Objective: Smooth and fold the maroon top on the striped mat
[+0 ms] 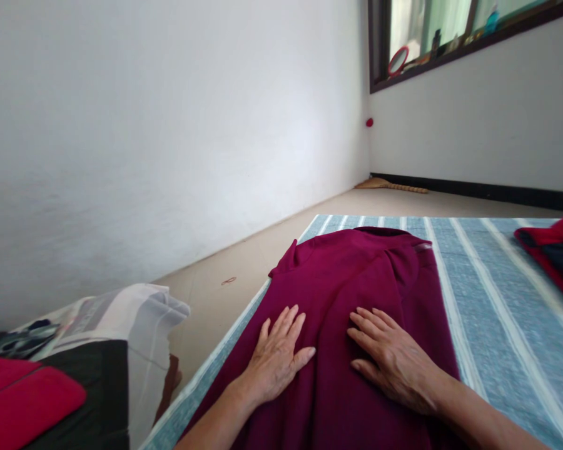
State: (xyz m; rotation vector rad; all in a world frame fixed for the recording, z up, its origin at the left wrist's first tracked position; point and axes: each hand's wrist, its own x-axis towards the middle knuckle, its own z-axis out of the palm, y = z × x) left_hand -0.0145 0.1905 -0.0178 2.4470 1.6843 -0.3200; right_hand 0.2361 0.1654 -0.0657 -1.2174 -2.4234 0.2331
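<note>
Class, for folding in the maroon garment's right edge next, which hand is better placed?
Probably the right hand: it rests on the maroon garment nearer that edge, while the left hand lies closer to the opposite side.

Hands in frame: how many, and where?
2. The bare left hand lies flat on the left half of the plum-coloured fabric garment; the bare right hand lies on its right half. No others show.

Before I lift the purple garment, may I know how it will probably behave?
The purple garment will probably hang floppy, since soft folds run along its fabric. Pushed, it would likely wrinkle or slide rather than roll, as it lies spread out on the striped cloth.
</note>
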